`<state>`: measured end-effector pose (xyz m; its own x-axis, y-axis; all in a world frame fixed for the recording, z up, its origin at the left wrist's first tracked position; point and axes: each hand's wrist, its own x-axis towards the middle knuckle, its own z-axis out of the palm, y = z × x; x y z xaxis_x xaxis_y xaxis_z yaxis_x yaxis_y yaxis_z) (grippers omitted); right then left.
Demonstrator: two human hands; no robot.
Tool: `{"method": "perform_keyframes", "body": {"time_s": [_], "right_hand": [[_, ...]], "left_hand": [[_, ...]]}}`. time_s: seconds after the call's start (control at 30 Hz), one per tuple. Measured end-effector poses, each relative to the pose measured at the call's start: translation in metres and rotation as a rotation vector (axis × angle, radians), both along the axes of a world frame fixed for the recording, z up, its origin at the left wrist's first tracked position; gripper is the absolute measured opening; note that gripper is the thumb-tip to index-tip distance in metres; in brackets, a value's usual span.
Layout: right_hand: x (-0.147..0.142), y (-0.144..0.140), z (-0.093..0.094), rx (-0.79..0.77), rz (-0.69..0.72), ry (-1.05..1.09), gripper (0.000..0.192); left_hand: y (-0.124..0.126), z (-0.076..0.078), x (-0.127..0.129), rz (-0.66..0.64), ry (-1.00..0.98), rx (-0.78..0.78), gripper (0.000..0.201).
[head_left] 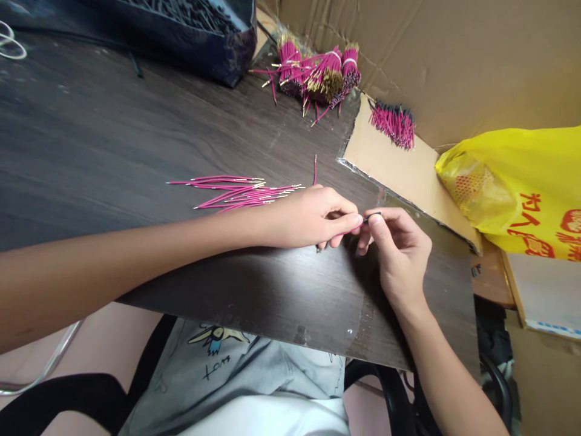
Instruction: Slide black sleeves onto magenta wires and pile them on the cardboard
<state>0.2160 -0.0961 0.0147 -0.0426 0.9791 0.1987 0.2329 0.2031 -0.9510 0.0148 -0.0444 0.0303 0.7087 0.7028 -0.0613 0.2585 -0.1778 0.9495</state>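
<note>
My left hand (313, 217) pinches a short pink wire (353, 229) over the dark wooden table (136, 133). My right hand (399, 254) meets it fingertip to fingertip and pinches a small black sleeve (373, 214) at the wire's end. Just left of my left hand lies a loose fan of several pink wires (236, 191) with bare metal tips. One single pink wire (315, 169) lies apart, beyond my left hand.
Tied bundles of pink wires (320, 72) sit at the table's far edge, and a smaller finished bunch (394, 124) lies on a cardboard flap. A dark bag of black pieces (181, 30) stands at the back left. A yellow plastic bag (517, 188) lies at the right.
</note>
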Motion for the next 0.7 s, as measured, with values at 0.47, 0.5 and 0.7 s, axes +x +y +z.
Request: {"method": "perform_keyframes", "body": {"time_s": [0.47, 0.5, 0.7], "right_hand": [[0.009, 0.003, -0.0088, -0.13, 0.188, 0.171, 0.013], [0.009, 0.0028, -0.0089, -0.127, 0.188, 0.169, 0.012], [0.0086, 0.0027, -0.0077, -0.095, 0.152, 0.152, 0.011]], "left_hand": [[-0.0013, -0.0024, 0.001, 0.003, -0.098, -0.102, 0.03], [-0.0016, -0.002, 0.0006, -0.004, -0.088, -0.118, 0.03], [-0.0026, -0.002, 0.0009, -0.019, -0.103, -0.202, 0.031]]}}
